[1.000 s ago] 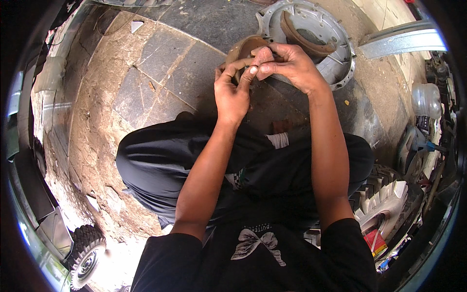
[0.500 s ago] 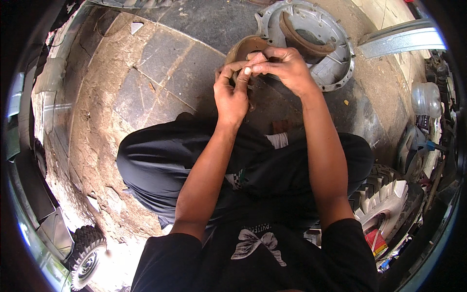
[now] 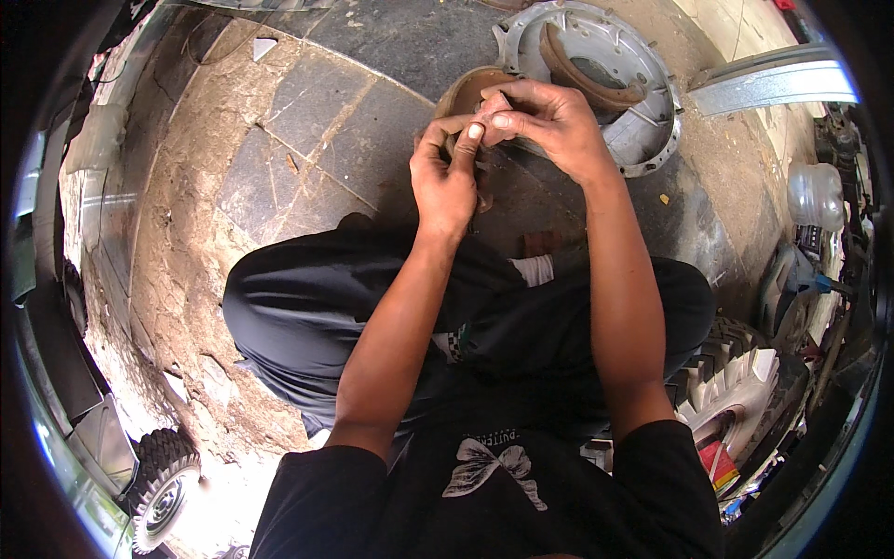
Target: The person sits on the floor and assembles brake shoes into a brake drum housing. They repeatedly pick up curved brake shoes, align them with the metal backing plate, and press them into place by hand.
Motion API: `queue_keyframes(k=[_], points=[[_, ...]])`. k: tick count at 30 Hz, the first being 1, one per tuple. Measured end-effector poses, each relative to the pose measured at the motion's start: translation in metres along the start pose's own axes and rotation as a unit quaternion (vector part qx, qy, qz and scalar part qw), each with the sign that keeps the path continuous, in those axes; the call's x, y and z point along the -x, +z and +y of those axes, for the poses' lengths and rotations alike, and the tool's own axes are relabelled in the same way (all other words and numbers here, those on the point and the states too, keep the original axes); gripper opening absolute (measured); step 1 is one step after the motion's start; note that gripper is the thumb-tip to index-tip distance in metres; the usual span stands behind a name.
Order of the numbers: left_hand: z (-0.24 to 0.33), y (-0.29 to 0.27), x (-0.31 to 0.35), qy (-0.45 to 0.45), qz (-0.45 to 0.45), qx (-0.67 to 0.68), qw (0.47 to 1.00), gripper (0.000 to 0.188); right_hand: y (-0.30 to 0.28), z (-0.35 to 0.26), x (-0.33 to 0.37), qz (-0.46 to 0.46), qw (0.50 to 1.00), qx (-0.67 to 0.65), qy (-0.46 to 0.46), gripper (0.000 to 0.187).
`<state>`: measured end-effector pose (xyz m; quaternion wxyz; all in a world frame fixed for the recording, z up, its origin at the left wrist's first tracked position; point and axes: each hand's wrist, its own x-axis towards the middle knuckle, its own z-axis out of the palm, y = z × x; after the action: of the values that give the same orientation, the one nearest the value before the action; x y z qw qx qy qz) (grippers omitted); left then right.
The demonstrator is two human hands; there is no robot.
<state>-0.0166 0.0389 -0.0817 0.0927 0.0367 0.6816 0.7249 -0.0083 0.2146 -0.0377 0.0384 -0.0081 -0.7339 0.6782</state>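
Observation:
Both my hands meet above the floor, just in front of a round grey metal housing. My right hand (image 3: pixel 557 123) is closed, thumb and fingers pinching a small folded reddish-brown piece that looks like sandpaper (image 3: pixel 494 111). My left hand (image 3: pixel 443 177) is closed too, its thumb and forefinger pressed at the near edge of that same piece. Behind and beneath the fingers shows a curved brown brake shoe (image 3: pixel 459 96); much of it is hidden, and I cannot tell whether my left fingers also support it. Another rusty brake shoe (image 3: pixel 577 79) lies inside the metal housing (image 3: pixel 643 140).
My crossed legs (image 3: pixel 317 298) in dark trousers lie below my hands. A silver metal bar (image 3: pixel 773 86) and a clear plastic jar (image 3: pixel 816 196) are at the right. Knobbly tyres stand at lower right (image 3: pixel 736 382) and lower left (image 3: pixel 168 484). Dirt covers the tiles (image 3: pixel 279 177).
My right hand has turned slightly and shifted its grip on the reddish-brown piece, its fingers lifting a little. My left hand stays almost in place.

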Motion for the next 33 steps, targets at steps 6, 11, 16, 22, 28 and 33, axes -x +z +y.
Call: queue_keyframes(k=[6, 11, 16, 22, 28, 33], points=[[0.009, 0.000, 0.000, 0.080, 0.012, -0.080, 0.994, 0.021, -0.001, -0.007, 0.002, 0.007, 0.997, 0.072, -0.021, 0.021], [0.011, 0.002, 0.001, 0.097, 0.019, -0.096, 0.991, 0.019, 0.005, -0.008, 0.003, 0.007, 1.000, -0.006, -0.025, 0.014], [0.008, 0.005, 0.002, 0.098, 0.025, -0.097, 0.990, 0.018, 0.007, -0.011, 0.006, 0.012, 0.998, 0.030, -0.054, 0.012], [0.010, 0.002, 0.004, 0.119, 0.033, -0.154, 0.980, 0.022, 0.013, -0.025, 0.014, 0.020, 0.967, 0.213, -0.137, 0.010], [0.012, 0.002, 0.002, 0.134, 0.046, -0.111, 0.984, 0.013, 0.027, -0.021, 0.026, 0.071, 0.963, 0.188, -0.182, 0.010], [0.010, 0.001, 0.000, 0.064, 0.025, -0.107, 0.992, 0.017, 0.029, -0.005, 0.026, 0.068, 0.990, -0.115, 0.050, 0.015]])
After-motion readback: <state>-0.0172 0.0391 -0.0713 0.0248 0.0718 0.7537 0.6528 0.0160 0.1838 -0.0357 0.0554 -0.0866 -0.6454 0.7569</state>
